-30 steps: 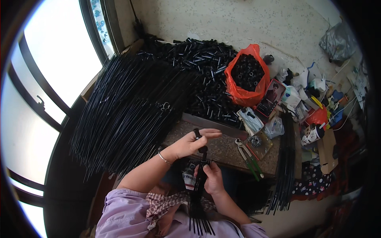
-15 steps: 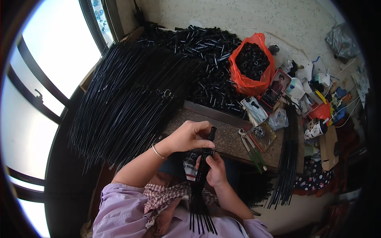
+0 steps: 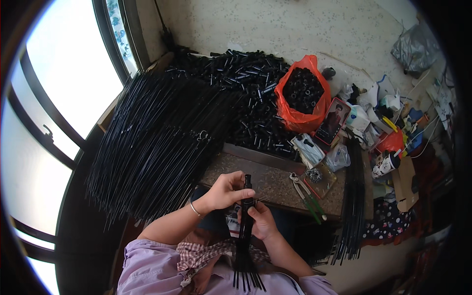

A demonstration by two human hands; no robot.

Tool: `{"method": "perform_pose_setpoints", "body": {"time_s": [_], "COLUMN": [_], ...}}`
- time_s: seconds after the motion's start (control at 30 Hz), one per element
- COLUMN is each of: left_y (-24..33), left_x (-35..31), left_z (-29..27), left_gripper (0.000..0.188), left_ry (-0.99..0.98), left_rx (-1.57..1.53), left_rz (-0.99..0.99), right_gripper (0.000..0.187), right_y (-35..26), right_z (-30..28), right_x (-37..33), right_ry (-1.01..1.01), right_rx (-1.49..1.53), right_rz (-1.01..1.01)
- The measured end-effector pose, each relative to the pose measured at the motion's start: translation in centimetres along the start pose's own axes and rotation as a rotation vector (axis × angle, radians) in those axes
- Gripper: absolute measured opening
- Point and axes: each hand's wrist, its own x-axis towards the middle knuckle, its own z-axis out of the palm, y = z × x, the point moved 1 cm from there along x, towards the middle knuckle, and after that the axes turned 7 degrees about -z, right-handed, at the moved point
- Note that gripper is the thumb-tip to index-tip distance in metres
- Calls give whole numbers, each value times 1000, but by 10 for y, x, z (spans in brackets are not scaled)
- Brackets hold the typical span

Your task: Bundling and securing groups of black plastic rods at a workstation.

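In front of my body, both hands work on one upright assembly of black parts that resembles an umbrella frame. My left hand [image 3: 227,192] is closed round the black plastic tube [image 3: 248,182] at its top, thumb laid across it. Just below, my right hand [image 3: 263,223] grips the bundle of thin black ribs [image 3: 244,241], its thumb pressed near the joint with the tube. The lower ends of the ribs fan out over my lap. Thin wire-like ends stick out by the right fingers; their exact hold is hidden.
A large heap of black ribs [image 3: 157,147] covers the table's left. Behind are piled black tubes [image 3: 250,73] and a red bag [image 3: 301,120] of small black parts. Green-handled pliers [image 3: 309,201], a phone [image 3: 333,120] and more ribs [image 3: 351,211] lie right.
The view has shifted, so the table and its things sit lower. Both hands keep their hold on the assembly, which now stands more upright and slightly further left in the picture.
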Motion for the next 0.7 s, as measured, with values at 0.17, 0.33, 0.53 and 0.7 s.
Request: {"method": "perform_pose_setpoints", "body": {"time_s": [0.17,0.33,0.53,0.7], "left_y": [12,16,12,-4], "left_x": [-7,-16,-29,-37], "left_z": [-2,6,8,13], "left_gripper": [20,23,37,53], "left_ry": [23,113,-189,-50], "left_rx": [293,337,-340,258], "left_rz": [111,64,-107,390], "right_gripper": [21,18,26,40], "right_y": [6,3,1,-4], "right_z": [-4,-4,-12,-9], "right_x": [-4,-5,-8,-13], "right_ry": [4,-42,-65,2], "right_rx": [-48,-52,-24,-25], "right_rz": [-101,-86,-120,-196]}}
